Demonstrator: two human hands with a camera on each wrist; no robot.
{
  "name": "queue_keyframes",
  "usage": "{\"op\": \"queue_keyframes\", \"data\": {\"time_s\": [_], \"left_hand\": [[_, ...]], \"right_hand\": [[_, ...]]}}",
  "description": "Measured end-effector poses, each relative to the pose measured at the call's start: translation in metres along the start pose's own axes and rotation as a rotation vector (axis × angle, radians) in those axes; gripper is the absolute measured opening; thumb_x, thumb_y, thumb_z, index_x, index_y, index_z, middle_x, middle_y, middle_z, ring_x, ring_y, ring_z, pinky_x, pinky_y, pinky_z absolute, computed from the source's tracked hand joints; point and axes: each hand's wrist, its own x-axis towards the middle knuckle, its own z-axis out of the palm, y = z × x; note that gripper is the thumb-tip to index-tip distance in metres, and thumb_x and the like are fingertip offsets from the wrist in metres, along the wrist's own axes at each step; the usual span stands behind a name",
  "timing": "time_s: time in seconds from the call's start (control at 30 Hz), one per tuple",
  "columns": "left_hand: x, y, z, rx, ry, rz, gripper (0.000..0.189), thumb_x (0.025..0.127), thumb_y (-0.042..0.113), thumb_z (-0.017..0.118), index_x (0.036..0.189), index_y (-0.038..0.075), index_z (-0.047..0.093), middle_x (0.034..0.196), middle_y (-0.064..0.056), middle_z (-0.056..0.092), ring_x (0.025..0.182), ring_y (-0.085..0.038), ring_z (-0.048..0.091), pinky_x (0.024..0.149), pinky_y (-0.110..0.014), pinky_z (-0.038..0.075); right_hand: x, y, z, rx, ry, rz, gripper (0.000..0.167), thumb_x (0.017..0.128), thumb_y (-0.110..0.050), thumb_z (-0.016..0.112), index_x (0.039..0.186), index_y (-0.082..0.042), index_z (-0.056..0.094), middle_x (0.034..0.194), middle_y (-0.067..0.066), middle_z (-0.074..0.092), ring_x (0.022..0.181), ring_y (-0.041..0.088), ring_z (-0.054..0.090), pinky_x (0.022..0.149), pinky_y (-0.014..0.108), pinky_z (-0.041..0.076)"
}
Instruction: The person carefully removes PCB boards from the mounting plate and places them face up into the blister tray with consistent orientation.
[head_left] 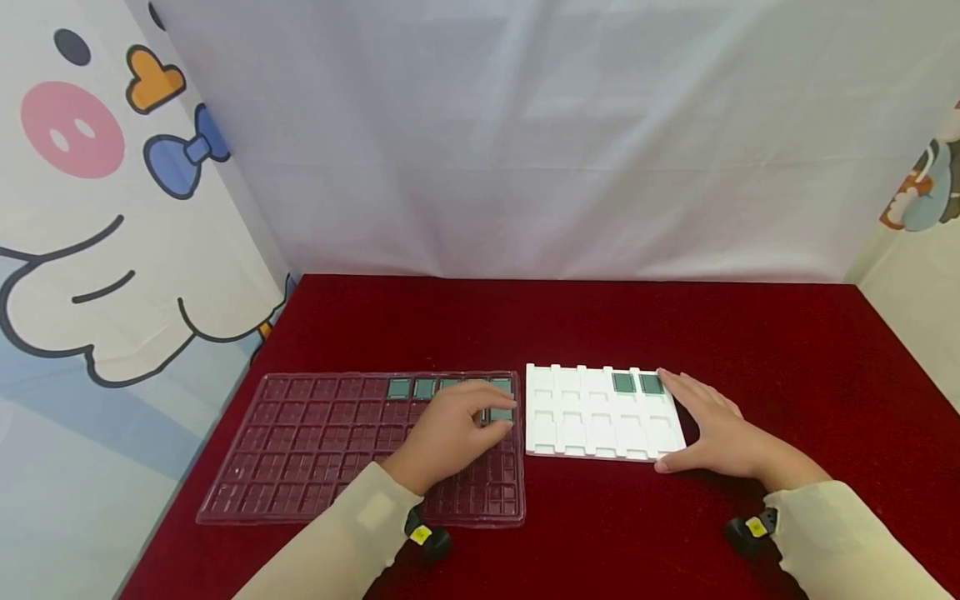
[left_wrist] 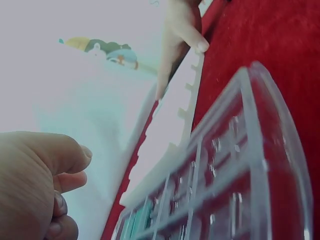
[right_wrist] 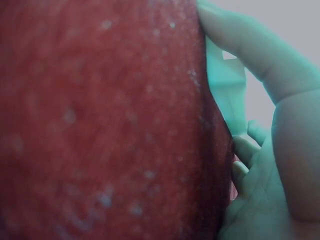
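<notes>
My left hand [head_left: 448, 431] hovers over the right part of a clear plastic compartment tray [head_left: 307, 446], thumb and index apart, with nothing visible between them. Small square green chips [head_left: 398, 388] sit along that tray's far row and at its right end, partly hidden by the hand. My right hand [head_left: 723, 437] holds the right end of a white slotted tray [head_left: 572, 432], thumb at the near corner and fingers at the far one. Two green chips [head_left: 624, 383] lie in its far-row slots at the right. In the left wrist view, the left hand's fingers [left_wrist: 70, 160] are bent and bare.
Both trays lie side by side on a red cloth-covered table [head_left: 600, 533], a narrow gap between them. Behind hangs a white curtain [head_left: 525, 167]; a cartoon-printed panel [head_left: 112, 275] stands at the left. A small dark wrist camera [head_left: 429, 540] is strapped at each cuff.
</notes>
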Motion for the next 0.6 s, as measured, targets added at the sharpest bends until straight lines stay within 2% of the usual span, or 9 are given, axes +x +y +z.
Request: {"op": "queue_keyframes", "data": {"time_s": [0.37, 0.6], "left_hand": [[0.018, 0.026, 0.012, -0.063, 0.008, 0.101, 0.024, 0.092, 0.011, 0.077, 0.116, 0.009, 0.078, 0.120, 0.001, 0.070, 0.074, -0.006, 0.053, 0.070, -0.023, 0.051], [0.025, 0.040, 0.016, -0.062, -0.025, 0.137, 0.025, 0.093, 0.012, 0.076, 0.118, 0.009, 0.078, 0.122, 0.001, 0.070, 0.069, -0.004, 0.050, 0.067, -0.020, 0.049]], "right_hand": [[0.001, 0.001, 0.000, 0.000, 0.000, -0.003, 0.129, 0.069, -0.050, 0.091, 0.165, -0.008, 0.015, 0.165, 0.028, 0.018, 0.148, 0.052, 0.012, 0.110, 0.077, 0.009], [0.001, 0.002, 0.000, -0.001, -0.002, -0.001, 0.129, 0.069, -0.050, 0.091, 0.166, -0.009, 0.015, 0.165, 0.028, 0.018, 0.148, 0.052, 0.012, 0.110, 0.077, 0.009]]}}
